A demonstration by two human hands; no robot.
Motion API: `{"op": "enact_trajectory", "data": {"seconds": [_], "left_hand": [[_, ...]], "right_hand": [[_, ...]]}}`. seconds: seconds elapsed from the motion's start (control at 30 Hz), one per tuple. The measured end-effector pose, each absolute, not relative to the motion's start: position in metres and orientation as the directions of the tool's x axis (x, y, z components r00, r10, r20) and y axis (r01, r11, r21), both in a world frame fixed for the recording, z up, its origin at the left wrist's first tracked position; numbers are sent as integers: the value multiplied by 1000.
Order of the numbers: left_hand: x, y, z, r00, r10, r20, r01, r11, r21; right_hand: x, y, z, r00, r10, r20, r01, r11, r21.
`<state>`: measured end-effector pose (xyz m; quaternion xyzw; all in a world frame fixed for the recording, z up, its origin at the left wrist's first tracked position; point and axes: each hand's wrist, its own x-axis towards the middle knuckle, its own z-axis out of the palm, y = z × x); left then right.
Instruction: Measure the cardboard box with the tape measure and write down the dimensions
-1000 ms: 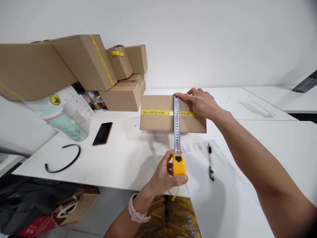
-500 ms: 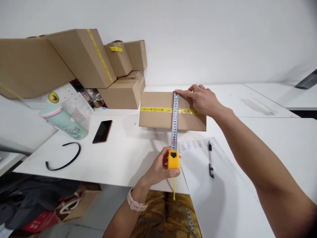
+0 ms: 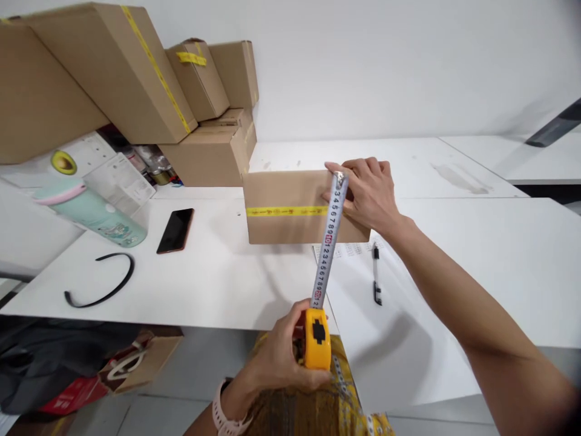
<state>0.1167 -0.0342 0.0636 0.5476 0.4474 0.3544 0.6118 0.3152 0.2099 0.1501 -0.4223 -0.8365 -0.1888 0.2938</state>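
A flat cardboard box (image 3: 285,206) sealed with a yellow tape strip lies on the white table (image 3: 218,278). My right hand (image 3: 367,194) rests on the box's right half, its fingers pinching the end of the metal tape blade (image 3: 329,239) near the far edge. That blade runs back toward me into a yellow tape measure (image 3: 316,340), which my left hand (image 3: 281,357) grips just off the table's front edge. The blade is lifted off the box top and slants.
Stacked cardboard boxes (image 3: 136,79) fill the back left. A mint bottle (image 3: 91,212), a black phone (image 3: 175,230) and a black curved band (image 3: 100,284) lie left. A pen (image 3: 376,272) rests on a printed sheet (image 3: 385,303) to the right. Bags (image 3: 91,375) sit under the table.
My left hand pulled the tape measure back toward me, past the table edge. The blade lifted and tilted, and my right hand shifted on the box. The view dipped downward.
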Motion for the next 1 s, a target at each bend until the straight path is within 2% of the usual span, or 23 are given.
{"op": "enact_trajectory", "data": {"seconds": [0.13, 0.2, 0.23, 0.3, 0.37, 0.4, 0.47, 0.53, 0.63, 0.73, 0.8, 0.87, 0.93, 1.0], "left_hand": [[117, -54, 54, 363, 903, -229, 145, 188, 972], [117, -61, 50, 363, 896, -254, 200, 191, 961], [116, -64, 49, 366, 892, -266, 225, 193, 955], [115, -68, 48, 377, 880, -288, 277, 189, 942], [114, -70, 49, 397, 869, -294, 335, 161, 928], [114, -70, 51, 411, 863, -292, 363, 139, 921], [115, -70, 53, 451, 843, -291, 411, 94, 907], [116, -70, 54, 480, 826, -295, 437, 67, 897], [118, -72, 53, 438, 852, -287, 433, 80, 898], [119, -76, 52, 337, 909, -246, 395, 101, 913], [118, -76, 53, 303, 938, -170, 360, 53, 931], [116, -73, 54, 290, 954, -78, 332, -24, 943], [110, -67, 56, 253, 967, 1, 347, -92, 934], [102, -58, 56, 166, 984, 63, 433, -130, 892]], "right_hand": [[322, 187, 116, -514, 585, 627, 777, 627, 53], [327, 173, 105, -474, 601, 643, 753, 655, -57], [331, 166, 104, -403, 622, 672, 737, 655, -165], [342, 149, 107, -202, 703, 682, 629, 627, -460], [355, 130, 115, -87, 824, 560, 420, 540, -730], [361, 121, 118, -92, 878, 470, 321, 473, -820], [372, 102, 122, -115, 942, 316, 193, 333, -923], [379, 84, 119, -68, 969, 239, 128, 246, -961], [376, 55, 104, -35, 977, 212, 68, 214, -974], [358, 26, 88, -238, 955, 175, 94, 202, -975], [347, 14, 80, -420, 894, 156, 175, 249, -953], [343, 15, 74, -489, 860, 147, 286, 318, -904], [350, 30, 68, -361, 920, 151, 477, 321, -818], [364, 53, 62, -118, 978, 174, 718, 205, -665]]}}
